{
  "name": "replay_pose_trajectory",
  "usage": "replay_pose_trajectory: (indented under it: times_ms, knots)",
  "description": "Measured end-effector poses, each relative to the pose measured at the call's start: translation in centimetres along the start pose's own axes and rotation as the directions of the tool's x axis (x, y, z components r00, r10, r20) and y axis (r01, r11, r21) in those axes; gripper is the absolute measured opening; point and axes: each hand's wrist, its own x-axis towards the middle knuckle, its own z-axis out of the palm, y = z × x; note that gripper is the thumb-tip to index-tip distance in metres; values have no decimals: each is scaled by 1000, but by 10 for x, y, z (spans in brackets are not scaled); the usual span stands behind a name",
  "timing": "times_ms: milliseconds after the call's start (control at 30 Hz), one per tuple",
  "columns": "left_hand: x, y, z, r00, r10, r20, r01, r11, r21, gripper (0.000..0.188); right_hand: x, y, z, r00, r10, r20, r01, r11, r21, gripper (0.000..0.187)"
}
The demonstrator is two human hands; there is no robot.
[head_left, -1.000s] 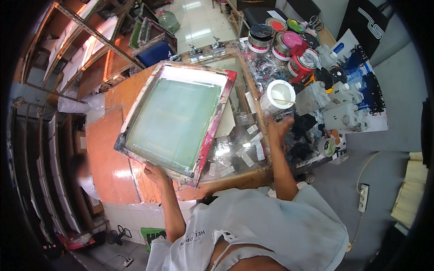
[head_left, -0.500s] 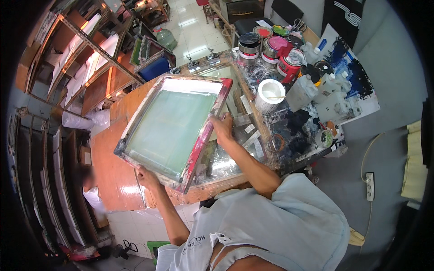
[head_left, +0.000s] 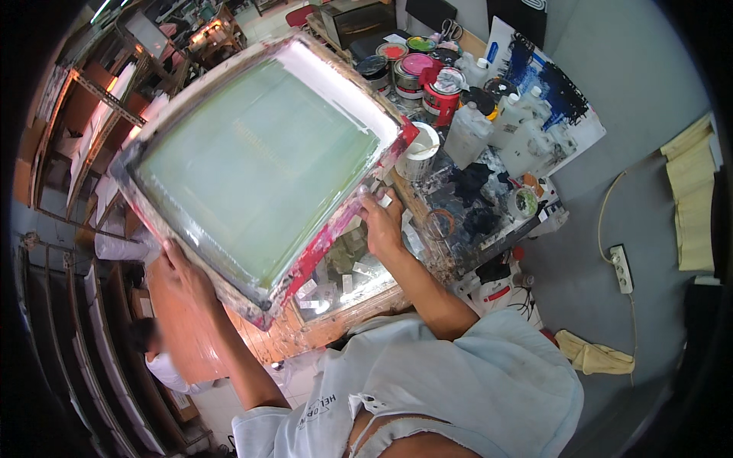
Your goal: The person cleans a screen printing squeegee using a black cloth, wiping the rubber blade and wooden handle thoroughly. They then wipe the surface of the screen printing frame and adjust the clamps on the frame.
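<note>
A framed printing screen [head_left: 244, 168] with pale green mesh hangs tilted above the table, held up between both hands. Its wooden frame is stained with red, pink and dark ink. My left hand [head_left: 185, 273] is closed on the near left side of the frame. On the right side, my right hand [head_left: 382, 217] grips the red-stained edge, its fingers partly hidden by the frame. Beneath it, part of a glass-topped work surface [head_left: 366, 286] shows, with small pale labels on it.
Ink cans [head_left: 410, 76], a white bucket [head_left: 418, 151] and several plastic jugs [head_left: 467, 133] crowd the stained table at right. A shelving rack [head_left: 95, 359] stands at left, with a person [head_left: 164, 362] beside it. A power strip [head_left: 621, 269] hangs on the right wall.
The screen has risen closer to me and now covers more of the table. My left hand has moved left and up with it, still gripping; my right hand keeps its hold.
</note>
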Motion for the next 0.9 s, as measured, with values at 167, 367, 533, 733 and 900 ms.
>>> replay_pose_trajectory:
  times_ms: [167, 367, 533, 733, 900]
  knots:
    - [24, 48, 40, 982, 179, 55, -171, 978, -120, 46, 18, 4, -10, 997, -72, 38, 72, 997, 6, 33]
    - [41, 83, 51, 944, 305, 127, -275, 939, -208, 46, 28, -12, -59, 967, 195, 166, -159, 965, -207, 56]
    - [41, 119, 68, 908, 399, 130, -373, 909, -186, 46, 45, -53, -117, 980, -102, -169, 57, 966, -252, 38]
    - [56, 128, 77, 909, 381, 171, -345, 915, -209, 42, 59, -118, -109, 975, -217, 56, 224, 929, -293, 11]
    - [60, 141, 87, 888, 400, 225, -357, 910, -209, 44, 69, -133, -109, 969, -223, 108, 243, 940, -241, 38]
